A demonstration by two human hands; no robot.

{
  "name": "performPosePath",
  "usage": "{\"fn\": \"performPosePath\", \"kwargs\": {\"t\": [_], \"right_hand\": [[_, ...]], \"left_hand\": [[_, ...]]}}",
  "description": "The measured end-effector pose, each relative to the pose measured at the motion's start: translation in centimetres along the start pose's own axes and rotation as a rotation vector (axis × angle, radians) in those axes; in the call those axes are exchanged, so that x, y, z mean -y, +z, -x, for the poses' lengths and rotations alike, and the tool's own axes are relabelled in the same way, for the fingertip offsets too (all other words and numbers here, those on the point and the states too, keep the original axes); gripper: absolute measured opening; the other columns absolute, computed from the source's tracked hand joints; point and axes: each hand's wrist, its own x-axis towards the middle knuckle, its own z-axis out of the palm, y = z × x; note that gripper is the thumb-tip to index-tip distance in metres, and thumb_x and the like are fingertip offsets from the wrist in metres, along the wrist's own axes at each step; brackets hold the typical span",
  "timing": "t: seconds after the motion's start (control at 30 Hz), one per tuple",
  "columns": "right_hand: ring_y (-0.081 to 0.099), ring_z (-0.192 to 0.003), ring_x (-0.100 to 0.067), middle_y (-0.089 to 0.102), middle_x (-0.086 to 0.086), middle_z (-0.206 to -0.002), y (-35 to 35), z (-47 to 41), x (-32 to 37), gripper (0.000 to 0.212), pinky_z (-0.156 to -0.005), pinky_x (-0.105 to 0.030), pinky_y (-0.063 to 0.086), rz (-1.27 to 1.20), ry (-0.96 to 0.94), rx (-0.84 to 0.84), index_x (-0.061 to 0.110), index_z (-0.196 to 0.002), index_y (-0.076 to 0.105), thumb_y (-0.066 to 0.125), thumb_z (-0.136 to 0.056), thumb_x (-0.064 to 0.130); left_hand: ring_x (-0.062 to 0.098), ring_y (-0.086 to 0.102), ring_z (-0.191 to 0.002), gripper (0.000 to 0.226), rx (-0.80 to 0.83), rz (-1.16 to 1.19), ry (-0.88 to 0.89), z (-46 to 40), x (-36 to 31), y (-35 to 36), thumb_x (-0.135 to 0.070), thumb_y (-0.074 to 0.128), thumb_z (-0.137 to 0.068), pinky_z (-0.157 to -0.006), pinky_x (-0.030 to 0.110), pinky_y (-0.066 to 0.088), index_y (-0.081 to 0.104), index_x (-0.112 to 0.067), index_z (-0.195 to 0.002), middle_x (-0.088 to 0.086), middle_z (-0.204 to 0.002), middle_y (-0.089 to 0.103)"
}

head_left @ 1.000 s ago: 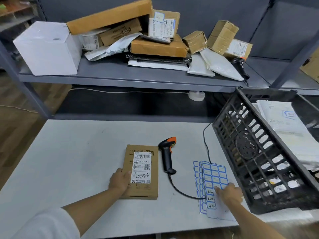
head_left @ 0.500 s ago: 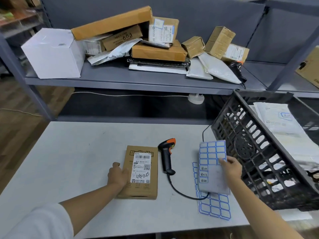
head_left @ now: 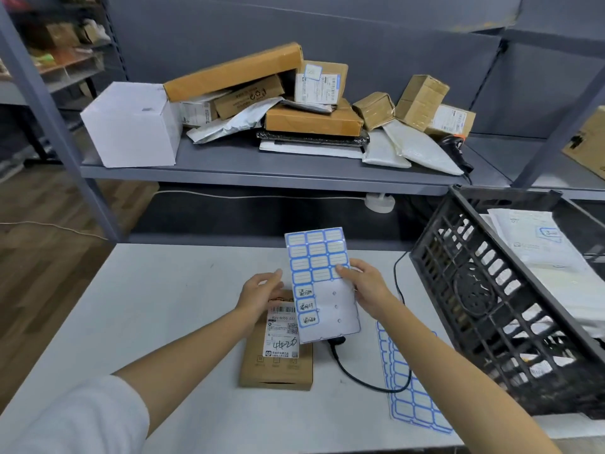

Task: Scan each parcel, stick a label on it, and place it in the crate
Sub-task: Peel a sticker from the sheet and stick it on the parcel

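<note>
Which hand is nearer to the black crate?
Right. The right hand holds the label sheet just left of the crate; the left hand is farther left, above the cardboard parcel.

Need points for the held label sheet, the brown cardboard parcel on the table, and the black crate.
White sheet of blue-bordered labels (head_left: 319,257), head view, on its upper label rows.
Flat brown cardboard parcel (head_left: 278,368), head view, on bare cardboard below its shipping label.
Black plastic lattice crate (head_left: 474,290), head view, on its near side wall.

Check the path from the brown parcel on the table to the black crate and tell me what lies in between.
The flat brown cardboard parcel has the black scanner cable and blue-bordered label sheets lying flat between it and the black plastic crate. Nothing tall blocks a lifted carry.
</note>
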Motion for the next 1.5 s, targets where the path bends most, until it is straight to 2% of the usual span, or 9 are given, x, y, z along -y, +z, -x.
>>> {"fn": "performPosePath", "kwargs": {"t": [0.1, 0.23, 0.33, 0.4, 0.57, 0.9, 1.23, 1.37, 1.5], "right_hand": [[0.068, -0.087, -0.031, 0.07, -0.019, -0.109, 2.1, 0.0, 0.1, 0.022, -0.079, -0.043, 0.056, 0.072, -0.006, 0.004, 0.006, -0.108, 0.061, 0.067, -0.087, 0.008], [0.067, -0.094, -0.031, 0.067, -0.019, -0.114, 3.9, 0.0, -0.3, 0.026, -0.084, -0.042, 0.055, 0.207, -0.033, -0.034, 0.007, -0.109, 0.057, 0.069, -0.087, 0.013], [0.052, -0.116, -0.026, 0.051, -0.012, -0.129, 4.4, -0.2, -0.9, 0.046, -0.096, -0.034, 0.043, 0.508, -0.172, -0.14, 0.009, -0.124, 0.049, 0.071, -0.085, 0.02], [0.039, -0.124, -0.022, 0.042, -0.009, -0.13, 4.6, 0.2, -1.4, 0.047, -0.102, -0.028, 0.034, 0.705, -0.335, -0.183, 0.015, -0.13, 0.048, 0.067, -0.087, 0.023], [0.04, -0.118, -0.016, 0.046, -0.002, -0.121, 5.7, 1.3, -3.4, 0.033, -0.095, -0.018, 0.031, 0.921, -0.525, 0.014, 0.023, -0.123, 0.061, 0.061, -0.092, 0.032], [0.046, -0.114, -0.013, 0.05, -0.001, -0.118, 6.5, 1.4, -4.2, 0.033, -0.098, -0.027, 0.045, 0.911, -0.537, 0.01, 0.02, -0.121, 0.064, 0.065, -0.089, 0.028], [0.041, -0.104, -0.004, 0.055, 0.001, -0.112, 6.3, 1.4, -4.5, 0.023, -0.082, 0.006, 0.028, 0.884, -0.605, 0.017, 0.017, -0.111, 0.067, 0.067, -0.088, 0.018], [0.045, -0.105, -0.008, 0.055, 0.001, -0.111, 6.4, 1.5, -4.8, 0.019, -0.08, 0.002, 0.031, 0.871, -0.586, 0.029, 0.017, -0.108, 0.065, 0.066, -0.089, 0.018], [0.049, -0.101, -0.012, 0.053, 0.004, -0.104, 6.6, 1.5, -4.9, 0.018, -0.085, -0.014, 0.038, 0.882, -0.582, 0.033, 0.015, -0.105, 0.066, 0.067, -0.087, 0.018]], "left_hand": [[0.019, 0.071, -0.09, 0.029, 0.079, 0.03, 0.008, 0.4, -0.6, 0.0, -0.035, 0.056, -0.094, -0.072, 0.028, 0.057, 0.058, -0.011, -0.11, 0.007, -0.1, 0.072], [0.021, 0.071, -0.085, 0.014, 0.047, 0.028, 0.009, 0.6, -0.4, -0.2, -0.016, 0.057, -0.094, -0.068, 0.029, 0.058, 0.062, -0.008, -0.105, 0.013, -0.103, 0.072], [0.024, 0.071, -0.084, 0.012, -0.012, 0.057, 0.012, 0.5, -0.5, -0.4, -0.012, 0.056, -0.094, -0.07, 0.032, 0.058, 0.062, -0.007, -0.103, 0.014, -0.102, 0.071], [0.025, 0.07, -0.084, 0.012, -0.044, 0.073, 0.016, 0.4, -0.7, -0.5, -0.012, 0.055, -0.095, -0.068, 0.031, 0.059, 0.061, -0.006, -0.104, 0.014, -0.101, 0.071], [0.025, 0.07, -0.082, 0.011, -0.057, 0.108, 0.03, 0.1, -1.0, -0.6, -0.012, 0.053, -0.096, -0.071, 0.033, 0.058, 0.061, -0.008, -0.101, 0.012, -0.098, 0.07], [0.02, 0.071, -0.081, 0.013, -0.037, 0.097, 0.028, 0.2, -0.7, -0.1, -0.01, 0.054, -0.095, -0.071, 0.029, 0.057, 0.062, -0.007, -0.104, 0.011, -0.097, 0.071], [0.02, 0.068, -0.075, 0.013, -0.013, 0.072, 0.047, 0.8, -0.8, 0.2, -0.008, 0.054, -0.095, -0.078, 0.032, 0.057, 0.062, -0.005, -0.105, 0.015, -0.102, 0.069], [0.021, 0.069, -0.078, 0.01, -0.032, 0.045, 0.054, 1.0, -0.7, 0.0, -0.008, 0.055, -0.094, -0.074, 0.03, 0.058, 0.062, -0.007, -0.1, 0.014, -0.1, 0.07], [0.016, 0.069, -0.07, 0.014, -0.006, 0.056, 0.051, 1.2, -0.6, -0.4, -0.007, 0.059, -0.091, -0.069, 0.026, 0.056, 0.063, -0.005, -0.104, 0.013, -0.098, 0.071]]}}
